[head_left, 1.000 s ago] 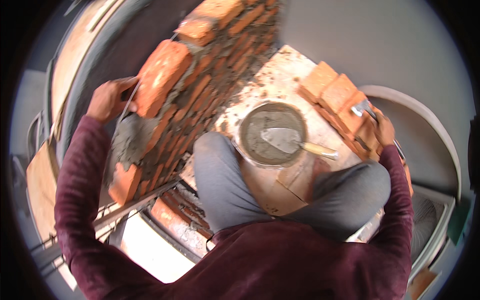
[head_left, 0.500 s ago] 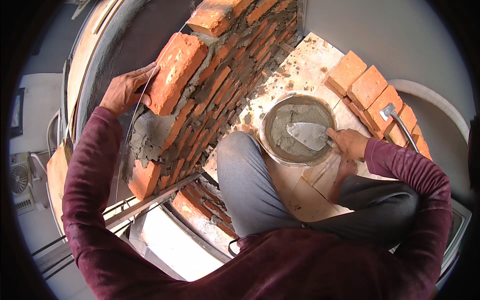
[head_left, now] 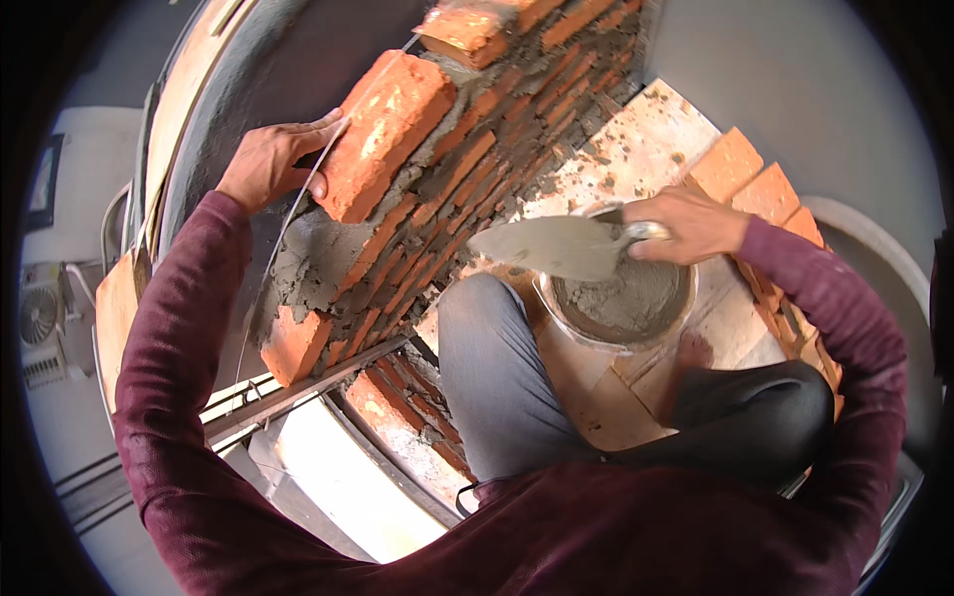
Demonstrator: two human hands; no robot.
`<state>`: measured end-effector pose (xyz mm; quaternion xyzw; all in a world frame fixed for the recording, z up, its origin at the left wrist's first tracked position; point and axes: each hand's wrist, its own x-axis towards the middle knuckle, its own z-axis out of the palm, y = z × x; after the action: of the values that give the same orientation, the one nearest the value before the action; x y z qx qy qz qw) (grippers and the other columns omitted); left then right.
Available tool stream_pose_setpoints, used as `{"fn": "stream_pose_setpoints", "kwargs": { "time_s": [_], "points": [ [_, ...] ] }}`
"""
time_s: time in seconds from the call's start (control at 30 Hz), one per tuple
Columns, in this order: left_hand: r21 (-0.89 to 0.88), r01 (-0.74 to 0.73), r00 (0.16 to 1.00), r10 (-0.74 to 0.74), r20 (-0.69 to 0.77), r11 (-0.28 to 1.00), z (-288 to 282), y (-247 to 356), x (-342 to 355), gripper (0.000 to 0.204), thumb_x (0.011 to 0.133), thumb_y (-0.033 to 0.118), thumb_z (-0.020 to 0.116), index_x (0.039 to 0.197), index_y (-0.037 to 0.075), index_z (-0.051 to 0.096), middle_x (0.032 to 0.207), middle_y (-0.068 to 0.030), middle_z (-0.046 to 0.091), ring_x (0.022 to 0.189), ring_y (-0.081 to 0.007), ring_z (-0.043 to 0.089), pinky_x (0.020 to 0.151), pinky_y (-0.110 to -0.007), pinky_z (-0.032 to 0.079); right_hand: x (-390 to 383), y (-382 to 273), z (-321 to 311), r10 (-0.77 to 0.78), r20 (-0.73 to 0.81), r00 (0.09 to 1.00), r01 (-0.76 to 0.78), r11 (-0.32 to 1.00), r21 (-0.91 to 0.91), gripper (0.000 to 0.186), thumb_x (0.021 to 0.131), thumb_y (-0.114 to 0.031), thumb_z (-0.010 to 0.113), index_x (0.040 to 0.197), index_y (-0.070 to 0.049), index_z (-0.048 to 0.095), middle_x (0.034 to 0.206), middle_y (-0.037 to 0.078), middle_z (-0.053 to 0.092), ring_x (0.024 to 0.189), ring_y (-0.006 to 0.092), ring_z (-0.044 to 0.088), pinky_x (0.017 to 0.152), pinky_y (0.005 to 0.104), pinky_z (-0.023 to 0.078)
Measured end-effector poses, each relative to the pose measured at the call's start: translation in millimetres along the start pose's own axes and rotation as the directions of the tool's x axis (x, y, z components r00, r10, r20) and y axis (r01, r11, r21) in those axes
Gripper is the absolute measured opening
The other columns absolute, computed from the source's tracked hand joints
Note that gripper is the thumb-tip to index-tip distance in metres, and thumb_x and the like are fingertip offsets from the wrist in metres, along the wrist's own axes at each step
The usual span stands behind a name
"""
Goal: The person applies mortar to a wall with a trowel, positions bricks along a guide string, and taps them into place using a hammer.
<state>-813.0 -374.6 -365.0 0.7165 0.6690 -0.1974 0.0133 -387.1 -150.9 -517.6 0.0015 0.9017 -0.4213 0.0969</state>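
At the left end of a top-course brick (head_left: 383,134), my left hand (head_left: 278,164) grips it with fingers along its side and thumb at its lower edge. A thin white string (head_left: 288,214) runs past these fingers and along the brick. Below the brick's near end, grey mortar (head_left: 318,260) lies on the wall, bulging over the edge. My right hand (head_left: 688,226) is closed around the handle of a trowel (head_left: 552,246). Its blade is raised over a round bucket (head_left: 686,323) of wet mortar (head_left: 626,298), pointing left toward the wall.
The brick wall (head_left: 477,184) curves away to the upper right. Loose bricks (head_left: 770,196) stand in a row right of the bucket, partly behind my right arm. My bent knee (head_left: 482,308) is between wall and bucket. Mortar spots cover the boards (head_left: 641,134). A metal rail (head_left: 298,387) crosses lower left.
My right hand has lifted the trowel out of the mortar, up and left. My left hand stays on the brick. The view has shifted slightly, and the hammer on the loose bricks no longer shows.
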Motion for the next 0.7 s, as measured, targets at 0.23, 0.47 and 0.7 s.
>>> {"fn": "stream_pose_setpoints", "kwargs": {
  "time_s": [0.23,0.47,0.7],
  "points": [
    [-0.03,0.063,0.998,-0.062,0.021,0.998,-2,1,-1,0.075,0.075,0.03,0.074,0.145,0.02,0.05,0.143,-0.0036,0.055,0.113,-0.0291,0.063,0.097,-0.04,0.052,185,1,48,-0.19,-0.027,0.981,0.19,0.982,0.013,0.029,0.078,-0.025,0.068,0.101,-0.008,0.07,0.083,0.017,0.071,0.076,0.0371,0.068,0.072,0.0468,0.053],
    [-0.056,0.037,0.998,-0.039,-0.039,0.998,5,7,1,0.075,0.074,0.023,0.073,0.145,0.018,0.05,0.14,-0.0058,0.057,0.098,-0.0279,0.067,0.091,-0.038,0.054,200,60,18,-0.263,-0.201,0.944,0.27,0.963,0.007,0.022,0.075,-0.02,0.071,0.091,-0.006,0.068,0.075,0.016,0.067,0.07,0.0359,0.065,0.066,0.0425,0.05],
    [-0.07,0.093,0.995,-0.094,-0.01,0.993,-1,10,-1,0.085,0.065,0.028,0.078,0.145,0.021,0.051,0.144,-0.0023,0.054,0.097,-0.0248,0.065,0.091,-0.036,0.054,188,82,-35,-0.297,-0.208,0.932,0.283,0.955,-0.091,0.019,0.075,-0.021,0.071,0.086,-0.006,0.067,0.073,0.015,0.065,0.069,0.0363,0.063,0.064,0.0432,0.048]
  ]
}}
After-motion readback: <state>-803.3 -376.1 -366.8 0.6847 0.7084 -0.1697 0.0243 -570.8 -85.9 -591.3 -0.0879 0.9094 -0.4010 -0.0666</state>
